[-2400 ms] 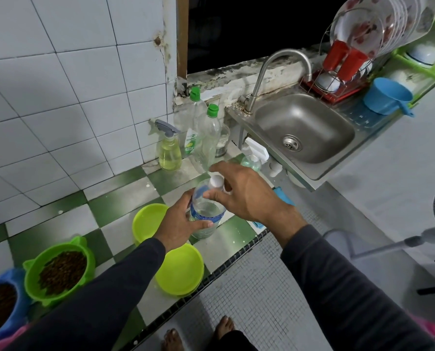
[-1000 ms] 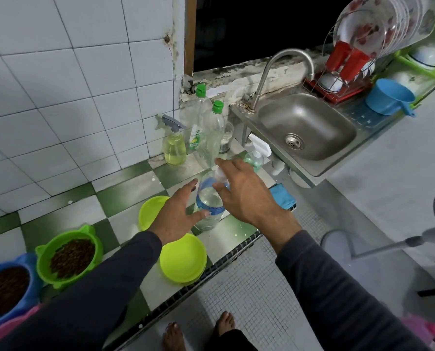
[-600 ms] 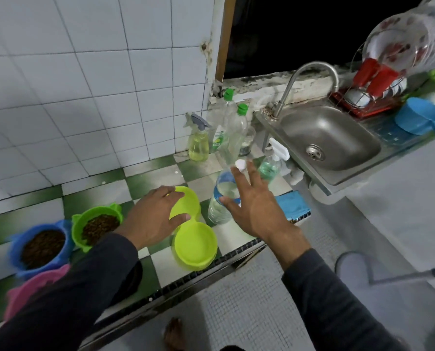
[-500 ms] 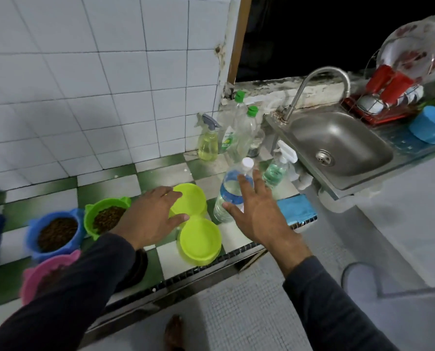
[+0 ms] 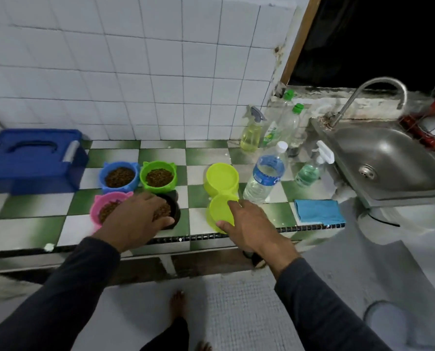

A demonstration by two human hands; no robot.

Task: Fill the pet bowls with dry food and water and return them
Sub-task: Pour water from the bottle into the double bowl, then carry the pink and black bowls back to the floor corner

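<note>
On the checkered counter (image 5: 211,150) we've got four kibble-filled bowls, and our left hand (image 5: 135,219) spreads flat over the black bowl (image 5: 172,211), gripping nothing. Our right hand (image 5: 249,224) clasps the near yellow-green bowl (image 5: 220,210); the water bottle (image 5: 265,173) stands just beyond.

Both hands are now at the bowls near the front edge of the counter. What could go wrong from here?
1. The near lime bowl sits by the counter edge; the right hand grasping its rim could tip it off.
2. The left hand covers the black bowl of kibble; a careless lift may scatter food.
3. The water bottle stands right behind the lime bowl, so a bump might topple it.
</note>
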